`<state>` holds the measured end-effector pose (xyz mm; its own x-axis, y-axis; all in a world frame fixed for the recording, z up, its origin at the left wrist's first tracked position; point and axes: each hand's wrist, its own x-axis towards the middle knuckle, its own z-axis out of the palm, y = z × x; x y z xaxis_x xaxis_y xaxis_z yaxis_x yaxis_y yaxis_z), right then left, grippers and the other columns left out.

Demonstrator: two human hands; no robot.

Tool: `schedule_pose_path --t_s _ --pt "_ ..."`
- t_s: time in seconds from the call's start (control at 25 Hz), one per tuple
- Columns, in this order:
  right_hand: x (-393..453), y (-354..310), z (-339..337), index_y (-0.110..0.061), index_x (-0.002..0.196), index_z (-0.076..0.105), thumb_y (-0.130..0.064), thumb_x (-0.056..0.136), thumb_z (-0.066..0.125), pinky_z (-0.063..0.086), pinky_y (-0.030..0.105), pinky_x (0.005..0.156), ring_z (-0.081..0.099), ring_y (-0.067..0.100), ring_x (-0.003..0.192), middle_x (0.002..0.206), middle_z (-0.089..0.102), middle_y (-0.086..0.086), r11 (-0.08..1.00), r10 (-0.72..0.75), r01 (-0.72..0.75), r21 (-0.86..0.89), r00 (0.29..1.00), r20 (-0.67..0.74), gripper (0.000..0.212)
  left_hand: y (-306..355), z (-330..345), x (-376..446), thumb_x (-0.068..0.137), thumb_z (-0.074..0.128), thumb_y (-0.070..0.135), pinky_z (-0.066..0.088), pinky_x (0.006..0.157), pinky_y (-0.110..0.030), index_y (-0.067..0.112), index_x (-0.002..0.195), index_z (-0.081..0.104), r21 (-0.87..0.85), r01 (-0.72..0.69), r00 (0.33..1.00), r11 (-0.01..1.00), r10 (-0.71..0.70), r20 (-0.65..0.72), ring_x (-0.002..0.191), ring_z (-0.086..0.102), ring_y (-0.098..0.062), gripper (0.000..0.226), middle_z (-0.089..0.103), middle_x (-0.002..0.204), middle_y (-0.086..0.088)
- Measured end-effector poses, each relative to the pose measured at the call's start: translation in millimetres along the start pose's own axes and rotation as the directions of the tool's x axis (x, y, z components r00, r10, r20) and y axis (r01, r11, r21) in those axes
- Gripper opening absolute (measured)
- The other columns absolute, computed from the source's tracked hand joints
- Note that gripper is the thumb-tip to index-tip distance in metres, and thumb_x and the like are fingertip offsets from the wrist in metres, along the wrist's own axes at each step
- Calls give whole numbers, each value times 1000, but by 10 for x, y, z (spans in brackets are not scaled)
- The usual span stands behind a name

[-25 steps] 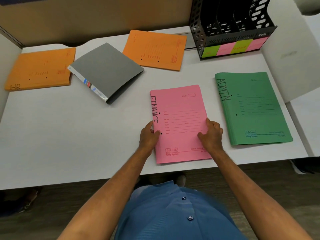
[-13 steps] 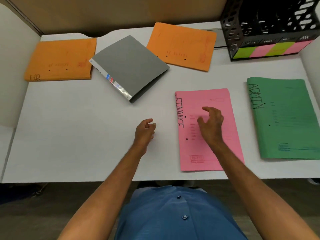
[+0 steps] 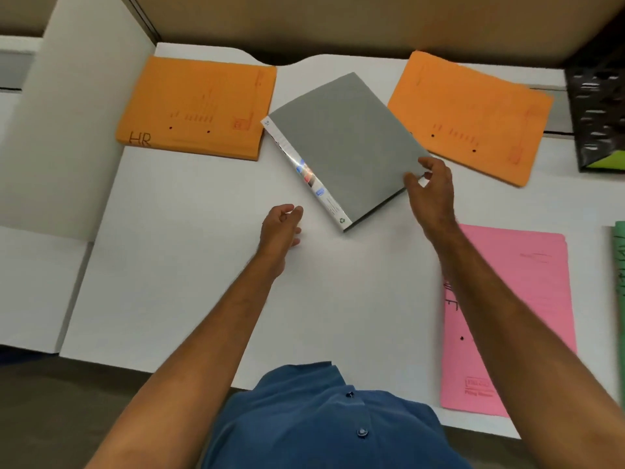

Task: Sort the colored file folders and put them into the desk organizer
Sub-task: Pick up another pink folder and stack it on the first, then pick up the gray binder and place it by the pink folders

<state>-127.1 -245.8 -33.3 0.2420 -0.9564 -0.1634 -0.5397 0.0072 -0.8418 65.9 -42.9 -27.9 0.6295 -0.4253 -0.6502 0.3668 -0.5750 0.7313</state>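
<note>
A grey folder (image 3: 345,143) with a shiny white spine lies askew at the middle back of the white desk (image 3: 186,265). My right hand (image 3: 433,191) pinches its right corner, thumb on the cover. My left hand (image 3: 280,228) hovers loosely curled just left of the folder's near corner and holds nothing. An orange folder marked HR (image 3: 196,106) lies at the back left, and a second orange folder (image 3: 473,113) at the back right. The pink folder (image 3: 527,299) lies flat at the front right, partly under my right forearm. Only a sliver of the green folder (image 3: 619,265) shows at the right edge.
The black perforated desk organizer (image 3: 598,110) stands at the far right back, mostly cut off by the frame. A brown partition wall runs behind the desk. A white side panel borders the desk on the left.
Both hands have left the pink folder. My right hand reached up and took hold of the grey folder's corner, and my left hand moved toward that folder. The view swung to the left.
</note>
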Motion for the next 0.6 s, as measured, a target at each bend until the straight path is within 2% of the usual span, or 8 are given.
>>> schedule_pose_path --t_s 0.12,0.24,0.36,0.48,0.6 --pt "484 -60 174 -12 139 52 -42 86 62 44 31 105 52 23 127 137 52 5 997 52 -54 -48 998 -29 61 221 -22 237 98 63 37 60 92 -40 17 134 57 -11 22 998 1000 -22 50 101 66 -18 41 64 127 -4" --pt "800 -20 277 -13 144 48 -60 77 57 42 40 110 49 27 131 143 49 9 980 130 -134 -145 991 -41 83 393 26 472 98 63 43 60 94 -40 19 141 50 -4 63 991 998 -62 117 106 66 -17 51 61 125 1" --pt "887 31 354 -17 145 48 -60 83 57 39 49 111 45 32 134 145 48 10 935 141 -145 -324 989 -37 76 461 127 660 96 64 48 60 94 -41 20 138 52 -12 67 982 998 -64 178 107 68 -18 52 66 122 3" --pt "910 8 429 -23 140 54 -59 85 57 37 51 107 44 35 134 143 49 9 874 112 -129 -468 992 -64 65 476 196 793 99 62 39 61 92 -42 18 131 57 -88 91 976 992 -72 204 108 71 -22 39 72 117 -3" --pt "953 19 464 -29 136 58 -67 81 58 40 47 108 48 28 131 138 53 5 870 117 -129 -475 992 -54 67 485 293 815 97 66 34 62 89 -43 14 128 57 -190 175 956 966 -121 267 96 71 -22 38 68 105 -6"
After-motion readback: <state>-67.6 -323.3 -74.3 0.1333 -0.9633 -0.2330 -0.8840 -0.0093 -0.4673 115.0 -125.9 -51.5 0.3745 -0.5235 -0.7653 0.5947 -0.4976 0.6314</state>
